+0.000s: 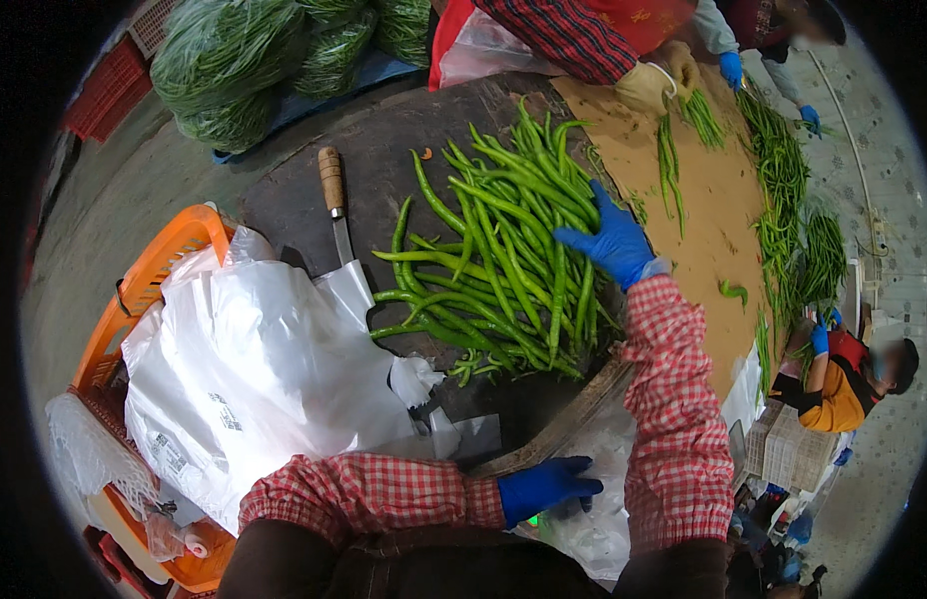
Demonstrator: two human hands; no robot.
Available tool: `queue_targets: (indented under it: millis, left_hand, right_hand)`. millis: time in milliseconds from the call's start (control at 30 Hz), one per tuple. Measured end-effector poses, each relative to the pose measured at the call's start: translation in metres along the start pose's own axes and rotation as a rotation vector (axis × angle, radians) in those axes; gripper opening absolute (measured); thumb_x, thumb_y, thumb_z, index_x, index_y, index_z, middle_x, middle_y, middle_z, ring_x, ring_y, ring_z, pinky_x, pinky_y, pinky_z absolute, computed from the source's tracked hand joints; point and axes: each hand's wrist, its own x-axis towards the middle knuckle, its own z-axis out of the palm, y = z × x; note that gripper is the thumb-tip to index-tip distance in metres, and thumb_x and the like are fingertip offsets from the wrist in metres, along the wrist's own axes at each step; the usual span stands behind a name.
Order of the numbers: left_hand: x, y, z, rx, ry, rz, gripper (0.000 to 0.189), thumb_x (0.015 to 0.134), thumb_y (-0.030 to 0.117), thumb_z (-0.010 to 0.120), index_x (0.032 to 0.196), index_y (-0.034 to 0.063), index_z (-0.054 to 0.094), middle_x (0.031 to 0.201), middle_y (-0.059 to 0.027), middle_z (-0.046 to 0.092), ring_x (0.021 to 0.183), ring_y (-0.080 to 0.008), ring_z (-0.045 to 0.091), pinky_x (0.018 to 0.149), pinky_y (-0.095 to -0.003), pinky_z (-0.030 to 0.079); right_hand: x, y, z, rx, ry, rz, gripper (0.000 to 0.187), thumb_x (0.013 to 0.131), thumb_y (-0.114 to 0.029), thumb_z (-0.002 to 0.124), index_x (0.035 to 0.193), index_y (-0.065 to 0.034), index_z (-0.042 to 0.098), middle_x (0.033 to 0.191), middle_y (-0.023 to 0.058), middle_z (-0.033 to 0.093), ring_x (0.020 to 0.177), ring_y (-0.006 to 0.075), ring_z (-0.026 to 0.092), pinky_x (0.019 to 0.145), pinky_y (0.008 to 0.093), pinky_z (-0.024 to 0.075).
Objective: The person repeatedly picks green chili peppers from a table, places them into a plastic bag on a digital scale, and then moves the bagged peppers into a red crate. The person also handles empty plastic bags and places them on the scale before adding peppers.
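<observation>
A heap of long green chili peppers (501,262) lies on the dark tabletop (291,180) before me. My right hand (614,236), in a blue glove, rests against the heap's right side with thumb and fingers spread. At the near table edge is my left hand (544,488), also gloved in blue, its fingers pointing right. Beside and beneath it hangs a clear plastic bag (594,524); whether the fingers grip the film is not clear. Small pepper pieces (474,365) lie at the heap's near edge.
Left of the heap lies a wooden-handled knife (332,183), its blade partly under white plastic bags (276,359) that drape an orange basket (145,262). Cardboard (703,284) covers the right side, where co-workers' gloved hands (647,86) handle green vegetables. Bagged green vegetables (224,67) stand beyond.
</observation>
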Motion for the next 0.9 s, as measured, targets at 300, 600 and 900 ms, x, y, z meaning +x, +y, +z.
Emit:
queue_targets:
  millis: [300, 600, 900]
  left_hand:
    - [0.005, 0.000, -0.001, 0.066, -0.017, -0.052, 0.060, 0.083, 0.027, 0.051, 0.126, -0.0049, 0.024, 0.081, -0.0043, 0.057, 0.070, -0.0088, 0.053, 0.061, -0.0210, 0.043]
    - [0.000, 0.001, -0.002, 0.263, -0.046, 0.051, 0.039, 0.088, 0.021, 0.038, 0.123, 0.0026, 0.035, 0.105, -0.0127, 0.051, 0.093, -0.0158, 0.051, 0.084, -0.0280, 0.039]
    - [0.005, -0.001, 0.000, 0.330, 0.094, 0.181, 0.052, 0.080, 0.024, 0.054, 0.122, 0.0011, 0.035, 0.104, -0.0186, 0.050, 0.095, -0.0229, 0.051, 0.081, -0.0318, 0.041]
  right_hand:
    - [-0.003, 0.003, 0.018, 0.108, 0.074, -0.067, 0.088, 0.057, -0.020, 0.072, 0.127, -0.0014, 0.023, 0.108, 0.0216, 0.049, 0.097, 0.0330, 0.049, 0.083, 0.0373, 0.0415]
    - [0.009, 0.036, -0.020, 0.577, -0.148, -0.112, 0.067, 0.059, -0.007, 0.071, 0.117, 0.0006, 0.040, 0.108, 0.0108, 0.051, 0.096, 0.0190, 0.050, 0.084, 0.0307, 0.0405]
    - [-0.009, 0.027, -0.035, 0.598, -0.183, -0.222, 0.077, 0.057, -0.004, 0.071, 0.124, -0.0025, 0.033, 0.117, 0.0097, 0.045, 0.104, 0.0187, 0.044, 0.091, 0.0311, 0.0344]
